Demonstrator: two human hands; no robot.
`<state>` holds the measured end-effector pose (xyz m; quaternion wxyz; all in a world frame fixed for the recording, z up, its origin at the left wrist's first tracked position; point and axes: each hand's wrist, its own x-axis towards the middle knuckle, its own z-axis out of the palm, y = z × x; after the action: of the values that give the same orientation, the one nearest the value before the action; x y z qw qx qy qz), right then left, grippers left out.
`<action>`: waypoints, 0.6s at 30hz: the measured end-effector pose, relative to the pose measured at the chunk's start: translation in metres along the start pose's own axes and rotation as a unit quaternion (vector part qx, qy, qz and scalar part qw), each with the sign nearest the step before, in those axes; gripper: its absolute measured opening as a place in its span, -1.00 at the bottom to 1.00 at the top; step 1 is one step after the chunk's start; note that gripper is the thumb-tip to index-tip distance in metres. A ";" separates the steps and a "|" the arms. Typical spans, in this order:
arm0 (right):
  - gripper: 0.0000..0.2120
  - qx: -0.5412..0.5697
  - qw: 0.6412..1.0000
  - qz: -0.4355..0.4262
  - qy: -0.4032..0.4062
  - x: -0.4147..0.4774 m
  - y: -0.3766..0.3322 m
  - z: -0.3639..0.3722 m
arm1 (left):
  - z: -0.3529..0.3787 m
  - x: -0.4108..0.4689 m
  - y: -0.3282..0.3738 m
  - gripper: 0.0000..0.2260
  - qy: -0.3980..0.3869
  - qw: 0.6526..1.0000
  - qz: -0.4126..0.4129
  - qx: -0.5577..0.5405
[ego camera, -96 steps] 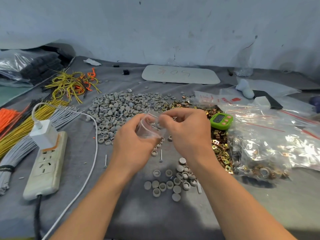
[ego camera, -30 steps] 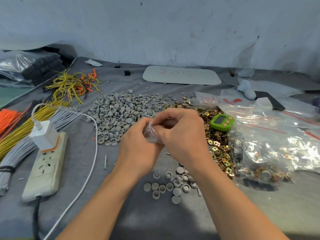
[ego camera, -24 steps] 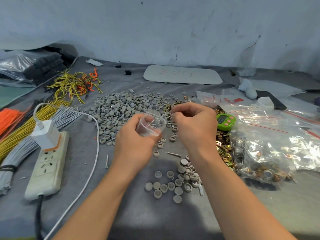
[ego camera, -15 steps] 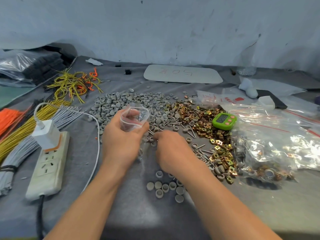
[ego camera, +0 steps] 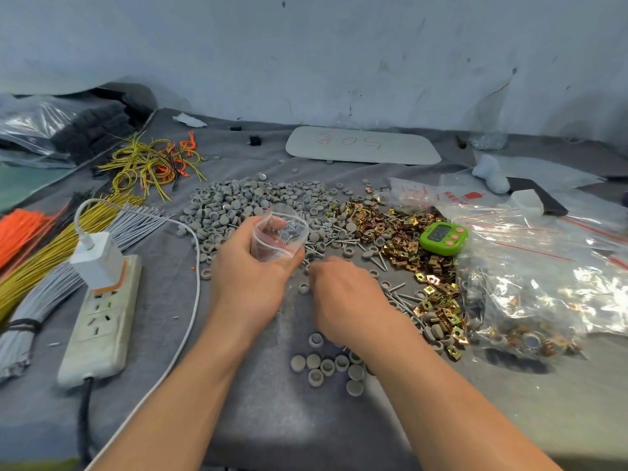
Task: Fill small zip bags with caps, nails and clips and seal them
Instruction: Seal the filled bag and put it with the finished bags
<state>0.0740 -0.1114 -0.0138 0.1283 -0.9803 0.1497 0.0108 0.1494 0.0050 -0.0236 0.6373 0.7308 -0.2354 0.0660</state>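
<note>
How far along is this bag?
Done: the small zip bag is open, with nails showing inside. In hand: the left hand grips it while the right hand reaches down among loose caps, the tips of its fingers hidden. Left: I can't see any clips from the clip pile in it, and the zip is unsealed.

Right hand [ego camera: 343, 294] fingers hidden under palm; zip bag [ego camera: 278, 237] contents unclear; wire bundles [ego camera: 34, 280] cropped left.

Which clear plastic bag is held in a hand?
The small zip bag, gripped by the left hand; the larger bags lie on the table.
</note>
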 end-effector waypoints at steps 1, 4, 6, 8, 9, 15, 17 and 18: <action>-0.70 -0.005 1.000 0.003 -0.001 0.000 -0.001 0.000 | -0.001 0.000 0.000 -0.74 0.000 1.000 -0.003 0.001; -0.65 -0.018 1.000 0.006 -0.001 -0.001 -0.001 -0.002 | -0.002 0.000 0.001 -0.73 -0.001 1.000 -0.010 0.003; -0.67 -0.023 1.000 0.001 0.001 -0.001 0.001 -0.003 | -0.001 -0.001 0.003 -0.76 -0.003 1.000 -0.019 0.002; -0.69 -0.024 1.000 -0.005 0.000 -0.002 0.004 -0.002 | 0.000 -0.002 0.006 -0.76 -0.003 1.000 -0.031 -0.001; -0.72 -0.016 1.000 -0.009 0.001 -0.002 0.005 -0.002 | 0.000 -0.002 0.007 -0.75 -0.001 0.999 -0.034 0.000; -0.76 0.017 1.000 -0.003 -0.007 -0.009 0.008 -0.011 | 0.002 -0.003 0.005 -0.76 -0.005 0.999 -0.040 0.024; -0.78 0.018 1.000 0.010 0.020 -0.011 0.008 -0.014 | 0.001 -0.003 0.005 -0.74 -0.004 0.999 -0.038 0.034; -0.78 0.014 0.999 0.018 0.038 -0.012 0.007 -0.015 | 0.001 -0.003 0.005 -0.73 -0.003 0.999 -0.037 0.038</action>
<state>0.0601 -0.1179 -0.0003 0.1361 -0.9753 0.1722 -0.0262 0.1450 0.0048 -0.0207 0.6105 0.7626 -0.2080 0.0490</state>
